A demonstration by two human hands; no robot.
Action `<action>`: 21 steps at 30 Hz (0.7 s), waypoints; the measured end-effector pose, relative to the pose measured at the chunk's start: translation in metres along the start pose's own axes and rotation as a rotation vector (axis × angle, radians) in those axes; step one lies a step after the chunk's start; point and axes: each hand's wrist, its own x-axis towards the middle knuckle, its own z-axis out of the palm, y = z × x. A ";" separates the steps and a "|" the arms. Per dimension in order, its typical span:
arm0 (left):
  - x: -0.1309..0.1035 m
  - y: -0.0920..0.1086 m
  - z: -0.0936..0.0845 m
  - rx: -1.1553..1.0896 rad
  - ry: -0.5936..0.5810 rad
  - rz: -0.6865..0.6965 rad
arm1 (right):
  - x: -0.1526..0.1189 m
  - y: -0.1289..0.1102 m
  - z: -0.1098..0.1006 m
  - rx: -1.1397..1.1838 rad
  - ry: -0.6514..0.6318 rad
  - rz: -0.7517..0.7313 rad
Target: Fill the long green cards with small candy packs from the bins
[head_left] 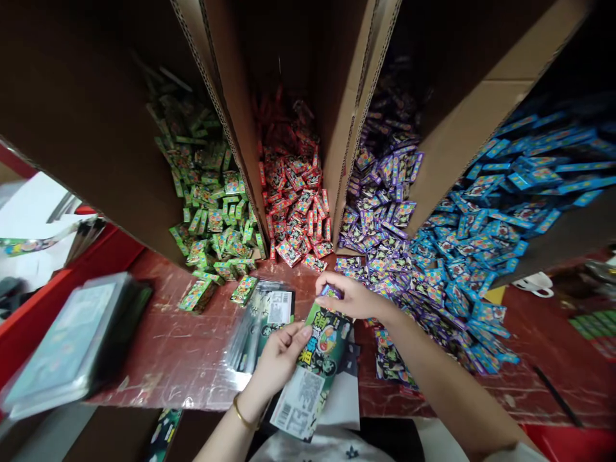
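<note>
My left hand grips the side of a flat dark green printed packet, thumb on its front. The packet slants up and away, with a barcode panel at its near end. My right hand is closed at the packet's far end, pinching a small purple box. Whether that box is partly inside the packet I cannot tell. Beside my left hand lies a stack of similar packets in clear plastic. A single small green box rests just beyond the stack.
Tall cardboard cartons hold heaps of small green boxes, red boxes, purple boxes and blue boxes. Purple and blue ones spill onto the red table. A pile of plastic-wrapped packets lies at left beside a red bin.
</note>
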 end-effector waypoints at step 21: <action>0.024 -0.010 -0.005 -0.102 0.260 -0.102 | -0.023 0.029 0.027 0.065 0.369 0.012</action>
